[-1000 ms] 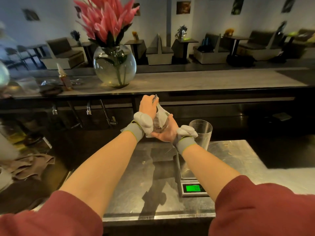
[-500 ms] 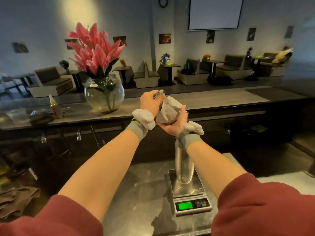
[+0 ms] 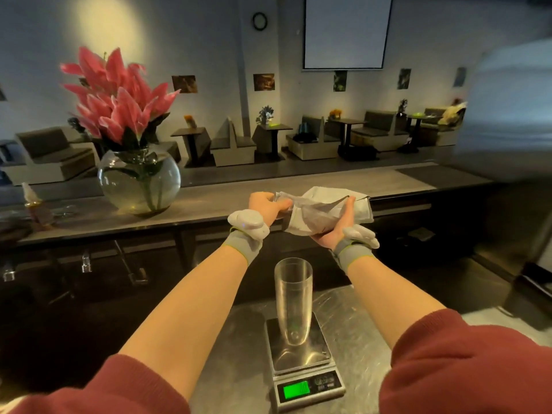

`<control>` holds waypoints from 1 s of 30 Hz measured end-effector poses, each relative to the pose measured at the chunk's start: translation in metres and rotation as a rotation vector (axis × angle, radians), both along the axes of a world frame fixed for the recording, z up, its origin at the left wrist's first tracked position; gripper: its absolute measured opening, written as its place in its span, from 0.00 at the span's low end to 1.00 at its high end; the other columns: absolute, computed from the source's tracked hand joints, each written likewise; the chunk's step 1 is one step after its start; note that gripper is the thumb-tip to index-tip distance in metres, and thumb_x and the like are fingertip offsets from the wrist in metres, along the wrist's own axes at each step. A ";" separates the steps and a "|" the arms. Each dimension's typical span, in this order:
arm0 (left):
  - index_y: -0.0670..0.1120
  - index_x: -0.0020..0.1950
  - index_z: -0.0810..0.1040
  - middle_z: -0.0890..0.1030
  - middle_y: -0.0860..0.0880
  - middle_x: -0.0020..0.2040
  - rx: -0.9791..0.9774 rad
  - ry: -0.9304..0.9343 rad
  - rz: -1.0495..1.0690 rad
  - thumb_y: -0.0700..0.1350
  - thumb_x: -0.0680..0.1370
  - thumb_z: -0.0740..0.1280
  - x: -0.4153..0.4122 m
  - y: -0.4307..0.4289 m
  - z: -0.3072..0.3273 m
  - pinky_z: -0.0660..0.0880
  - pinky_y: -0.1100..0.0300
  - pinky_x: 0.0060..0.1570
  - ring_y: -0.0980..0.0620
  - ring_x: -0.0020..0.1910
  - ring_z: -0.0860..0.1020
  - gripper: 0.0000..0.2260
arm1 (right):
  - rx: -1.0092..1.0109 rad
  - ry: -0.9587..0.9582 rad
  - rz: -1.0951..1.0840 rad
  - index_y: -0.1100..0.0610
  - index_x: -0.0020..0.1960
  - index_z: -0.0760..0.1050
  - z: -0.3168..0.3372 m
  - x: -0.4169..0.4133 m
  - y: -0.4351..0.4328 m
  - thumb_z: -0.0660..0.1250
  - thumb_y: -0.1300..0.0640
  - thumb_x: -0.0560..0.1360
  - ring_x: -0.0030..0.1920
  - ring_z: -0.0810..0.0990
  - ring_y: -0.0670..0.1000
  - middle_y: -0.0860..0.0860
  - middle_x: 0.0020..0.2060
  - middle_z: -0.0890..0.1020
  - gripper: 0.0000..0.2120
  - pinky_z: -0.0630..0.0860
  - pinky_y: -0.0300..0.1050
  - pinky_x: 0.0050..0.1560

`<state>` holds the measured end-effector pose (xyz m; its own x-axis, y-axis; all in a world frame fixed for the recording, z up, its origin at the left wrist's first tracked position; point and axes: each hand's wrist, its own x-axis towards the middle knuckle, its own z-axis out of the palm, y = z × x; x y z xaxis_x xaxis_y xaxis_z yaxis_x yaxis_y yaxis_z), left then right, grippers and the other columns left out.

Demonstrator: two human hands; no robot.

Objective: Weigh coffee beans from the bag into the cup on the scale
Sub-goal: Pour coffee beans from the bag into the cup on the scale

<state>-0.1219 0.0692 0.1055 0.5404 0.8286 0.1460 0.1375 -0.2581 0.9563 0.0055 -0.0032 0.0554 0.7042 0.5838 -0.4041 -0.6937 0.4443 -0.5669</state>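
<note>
a pale, crumpled coffee bag (image 3: 321,213) is held up in the air by two bare hands, above and behind a tall clear cup (image 3: 293,303). the cup is seen standing upright and empty on a small steel scale (image 3: 301,357), whose green display is lit at its near edge; the figures cannot be read. the scale rests on a metal tabletop (image 3: 358,330).

the left hand (image 3: 265,204) is clenched on one end of the bag, its fingers (image 3: 283,203) pinching the folded top. the right hand (image 3: 337,225) cradles the bag's belly from beneath, with fingers curled up around its far side. both hands are grasping the bag; neither is released.

the bag's long axis lies roughly level, running left to right, with the pinched end pointing left. whether the mouth is already open cannot be told.

the step in hand is judged to be opening the bag before pouring. it would be done well if the top were unrolled fully, the bag brought down close over the cup's narrow rim, and the mouth tipped slowly so that beans fall in a thin stream. the cup is slender and could be knocked over by a bump, so contact with it should be avoided while the display is watched.
</note>
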 end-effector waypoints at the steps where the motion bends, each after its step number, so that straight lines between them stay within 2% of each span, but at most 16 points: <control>1: 0.44 0.37 0.78 0.81 0.40 0.46 -0.004 0.010 -0.010 0.38 0.73 0.68 0.003 -0.001 -0.003 0.78 0.49 0.56 0.42 0.49 0.81 0.05 | -0.057 -0.015 -0.021 0.44 0.71 0.61 -0.005 0.009 0.002 0.68 0.24 0.53 0.63 0.73 0.63 0.57 0.67 0.71 0.51 0.74 0.65 0.60; 2: 0.43 0.38 0.78 0.81 0.42 0.46 -0.012 0.012 -0.022 0.38 0.74 0.68 0.006 -0.001 -0.006 0.78 0.52 0.54 0.44 0.48 0.80 0.05 | -0.094 -0.023 -0.037 0.44 0.70 0.61 -0.005 0.014 0.002 0.68 0.24 0.52 0.63 0.73 0.62 0.56 0.66 0.72 0.51 0.74 0.65 0.60; 4: 0.38 0.46 0.78 0.79 0.44 0.47 -0.021 0.033 -0.042 0.38 0.75 0.67 0.011 0.000 -0.011 0.77 0.56 0.50 0.47 0.47 0.79 0.04 | -0.089 -0.003 -0.042 0.45 0.70 0.61 -0.006 0.018 -0.002 0.68 0.26 0.56 0.64 0.72 0.62 0.54 0.65 0.71 0.48 0.73 0.64 0.61; 6: 0.37 0.53 0.77 0.79 0.43 0.49 -0.029 0.089 -0.071 0.40 0.76 0.67 0.015 0.001 -0.016 0.78 0.56 0.49 0.47 0.48 0.78 0.09 | -0.088 -0.017 -0.041 0.46 0.71 0.60 -0.008 0.020 -0.004 0.69 0.28 0.60 0.64 0.72 0.61 0.55 0.63 0.71 0.46 0.73 0.63 0.62; 9: 0.38 0.56 0.76 0.79 0.41 0.52 -0.013 0.149 -0.097 0.40 0.76 0.66 0.017 0.001 -0.024 0.78 0.55 0.50 0.45 0.50 0.79 0.11 | -0.094 -0.029 -0.040 0.46 0.71 0.60 -0.015 0.028 -0.006 0.69 0.30 0.62 0.65 0.71 0.59 0.54 0.64 0.71 0.43 0.71 0.61 0.65; 11: 0.38 0.58 0.75 0.79 0.40 0.53 0.020 0.171 -0.110 0.40 0.77 0.65 0.018 -0.001 -0.028 0.77 0.56 0.51 0.43 0.53 0.80 0.11 | -0.105 -0.051 -0.019 0.47 0.71 0.60 -0.018 0.035 -0.007 0.69 0.30 0.63 0.66 0.71 0.59 0.55 0.66 0.71 0.42 0.70 0.62 0.66; 14: 0.39 0.59 0.75 0.79 0.39 0.57 0.040 0.195 -0.139 0.41 0.77 0.64 0.017 -0.001 -0.033 0.77 0.56 0.53 0.42 0.56 0.80 0.12 | -0.100 -0.097 0.026 0.48 0.72 0.60 -0.021 0.042 -0.008 0.70 0.32 0.64 0.65 0.72 0.61 0.56 0.63 0.72 0.42 0.70 0.64 0.66; 19: 0.38 0.62 0.75 0.79 0.39 0.61 -0.028 0.206 -0.154 0.41 0.78 0.63 0.012 0.004 -0.044 0.76 0.53 0.60 0.43 0.60 0.78 0.14 | -0.119 -0.149 0.050 0.48 0.71 0.61 -0.028 0.046 -0.006 0.72 0.33 0.62 0.62 0.73 0.61 0.56 0.64 0.73 0.44 0.71 0.65 0.64; 25: 0.38 0.62 0.74 0.78 0.38 0.62 -0.067 0.202 -0.140 0.41 0.78 0.62 0.007 0.008 -0.054 0.76 0.52 0.60 0.42 0.60 0.78 0.14 | -0.099 -0.163 0.069 0.47 0.71 0.61 -0.034 0.047 0.000 0.72 0.35 0.64 0.57 0.74 0.58 0.55 0.60 0.74 0.41 0.73 0.64 0.62; 30: 0.38 0.64 0.73 0.77 0.38 0.62 -0.079 0.225 -0.151 0.41 0.79 0.61 0.006 0.010 -0.055 0.76 0.49 0.60 0.40 0.59 0.79 0.15 | -0.104 -0.172 0.097 0.47 0.71 0.61 -0.037 0.047 0.004 0.73 0.35 0.62 0.60 0.75 0.60 0.55 0.62 0.74 0.42 0.72 0.65 0.63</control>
<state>-0.1164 0.0788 0.0504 0.6698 0.7406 -0.0538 0.3143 -0.2171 0.9242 0.0526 0.0008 0.0182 0.7106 0.6136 -0.3443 -0.6192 0.3131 -0.7201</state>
